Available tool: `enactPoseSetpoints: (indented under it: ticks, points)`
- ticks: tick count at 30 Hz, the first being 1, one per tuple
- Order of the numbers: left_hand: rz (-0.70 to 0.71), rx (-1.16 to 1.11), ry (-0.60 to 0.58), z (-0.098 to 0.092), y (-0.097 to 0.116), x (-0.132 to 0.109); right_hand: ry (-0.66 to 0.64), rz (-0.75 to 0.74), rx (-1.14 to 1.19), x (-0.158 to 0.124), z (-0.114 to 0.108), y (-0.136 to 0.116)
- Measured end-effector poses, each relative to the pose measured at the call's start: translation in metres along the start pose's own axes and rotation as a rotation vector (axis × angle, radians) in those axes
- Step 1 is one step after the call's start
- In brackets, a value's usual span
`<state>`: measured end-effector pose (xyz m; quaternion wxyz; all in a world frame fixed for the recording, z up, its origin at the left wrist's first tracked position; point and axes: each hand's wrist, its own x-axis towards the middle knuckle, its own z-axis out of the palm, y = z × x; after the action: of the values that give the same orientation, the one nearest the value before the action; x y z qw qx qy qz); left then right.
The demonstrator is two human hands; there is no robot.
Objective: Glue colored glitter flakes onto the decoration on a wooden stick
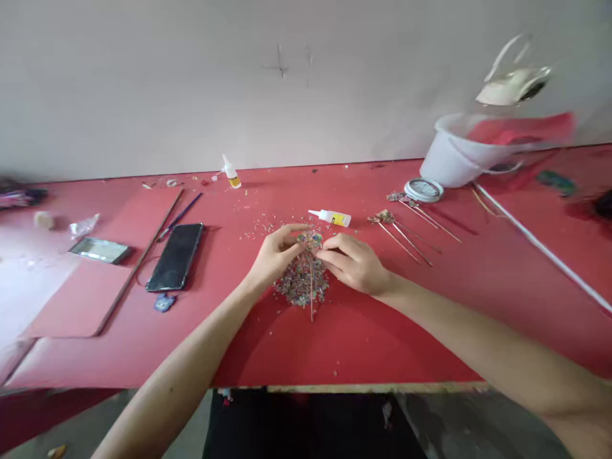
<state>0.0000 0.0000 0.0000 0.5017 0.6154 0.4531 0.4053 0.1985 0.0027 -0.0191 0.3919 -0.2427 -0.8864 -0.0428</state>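
Over the middle of the red table, a hairpin [312, 290] with a long thin metal stem and a glittery flower-shaped head is held between both hands. My left hand [277, 252] pinches the left side of its head, fingers closed. From the right, my right hand [356, 262] has its fingertips closed against the head near the top of the stem; any small piece between them is hidden. Beneath the hands lies a heap of small shiny chips [299, 287]. A glue bottle [335, 218] with a yellow label lies on its side just beyond my fingers.
Several finished-looking hairpins [404, 239] lie at the right, some resting by a round white lid [424, 190]. Behind stands a white bucket [447, 150]. Another glue bottle [231, 172] stands near the wall. At left are a phone [176, 256], a pencil-like stick [180, 215] and a board [95, 293].
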Motion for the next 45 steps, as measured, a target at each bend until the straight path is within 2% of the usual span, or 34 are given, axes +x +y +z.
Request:
enactPoseSetpoints:
  ticks: [3, 6, 9, 15, 19, 45]
  points:
    - [0.003, 0.000, -0.005, 0.0004, 0.0011, 0.0005, -0.012, 0.113, 0.054, -0.0010, -0.0011, -0.0020]
    - [0.001, -0.005, 0.002, 0.0003, 0.0014, 0.0005, -0.032, 0.165, 0.082, -0.0007, -0.0023, -0.0033]
    - [0.003, -0.017, 0.015, -0.0003, 0.0004, 0.0004, -0.040, 0.139, 0.079, 0.0002, -0.0037, -0.0038]
    - [0.008, -0.039, 0.025, -0.0008, -0.0015, 0.0013, 0.050, -0.060, -0.048, -0.0003, -0.0039, -0.0004]
    - [0.017, -0.064, 0.006, -0.0009, -0.0002, 0.0013, 0.097, -0.017, -0.014, -0.0016, -0.0020, 0.0019]
    - [-0.012, -0.123, -0.011, -0.0004, 0.0070, 0.0000, 0.097, 0.057, 0.057, 0.0003, -0.0007, -0.0001]
